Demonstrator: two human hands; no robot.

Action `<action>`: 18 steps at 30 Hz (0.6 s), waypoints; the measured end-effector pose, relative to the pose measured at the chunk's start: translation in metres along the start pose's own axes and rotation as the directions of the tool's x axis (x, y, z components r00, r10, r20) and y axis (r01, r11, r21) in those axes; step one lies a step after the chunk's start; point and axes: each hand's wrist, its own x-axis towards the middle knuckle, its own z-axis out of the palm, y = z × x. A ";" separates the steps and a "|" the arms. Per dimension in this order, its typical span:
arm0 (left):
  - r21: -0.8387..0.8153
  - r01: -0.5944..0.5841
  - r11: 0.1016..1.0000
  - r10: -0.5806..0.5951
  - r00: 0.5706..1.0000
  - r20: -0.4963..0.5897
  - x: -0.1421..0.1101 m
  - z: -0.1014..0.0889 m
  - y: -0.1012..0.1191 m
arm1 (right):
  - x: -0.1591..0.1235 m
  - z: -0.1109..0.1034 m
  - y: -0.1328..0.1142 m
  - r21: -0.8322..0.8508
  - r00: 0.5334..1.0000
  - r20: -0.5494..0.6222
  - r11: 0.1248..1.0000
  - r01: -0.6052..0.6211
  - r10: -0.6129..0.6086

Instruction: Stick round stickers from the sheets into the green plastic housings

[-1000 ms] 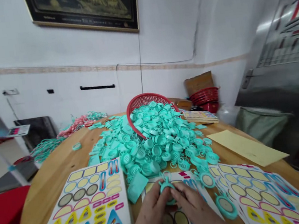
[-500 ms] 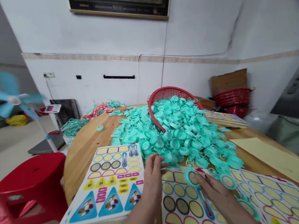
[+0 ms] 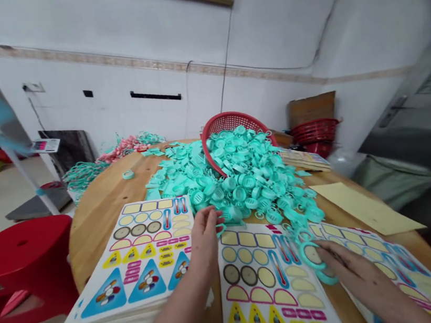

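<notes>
The big heap of teal plastic tags (image 3: 241, 179) lies on the round wooden worktop (image 3: 98, 235), spilling out from a tipped red plastic basket (image 3: 227, 126), so as far as can be seen, most of the pieces are left and only a few lie apart from it. On the middle sticker sheet (image 3: 267, 282) the printed labels look all in their place, and the same seems true for the stack of sheets (image 3: 134, 267) on the left side. The left hand (image 3: 205, 234) reaches forward beside this stack with the fingers half curled; its fingertips (image 3: 210, 215) are at a small teal ring (image 3: 220, 230) at the foot of the heap, but I cannot tell if they really grip it. The right hand (image 3: 357, 275) lies further to the right, over another sticker sheet (image 3: 388, 266), and its fingers are closed around a round teal tag (image 3: 311, 255) with a pale centre.
</notes>
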 end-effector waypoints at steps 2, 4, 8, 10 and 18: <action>0.025 -0.007 1.000 0.007 1.000 0.017 -0.001 0.001 0.000 | 0.003 0.002 0.002 -0.018 0.999 0.032 1.000 0.023 -0.022; 0.048 -0.012 0.999 0.011 0.999 0.034 -0.001 0.001 -0.002 | 0.009 0.010 -0.003 -0.025 0.995 0.077 0.997 0.070 -0.067; 0.091 -0.017 0.996 0.011 0.998 0.063 0.000 0.002 -0.008 | 0.037 0.026 -0.010 -0.028 0.988 0.085 0.991 0.128 -0.125; 0.108 -0.019 0.994 0.011 0.997 0.077 0.000 0.002 -0.010 | 0.057 0.029 -0.005 -0.033 0.992 0.052 0.992 0.120 -0.119; 0.122 -0.024 0.992 0.017 0.998 0.054 0.002 0.001 -0.010 | 0.070 0.040 -0.004 -0.007 0.982 0.048 0.983 0.184 -0.183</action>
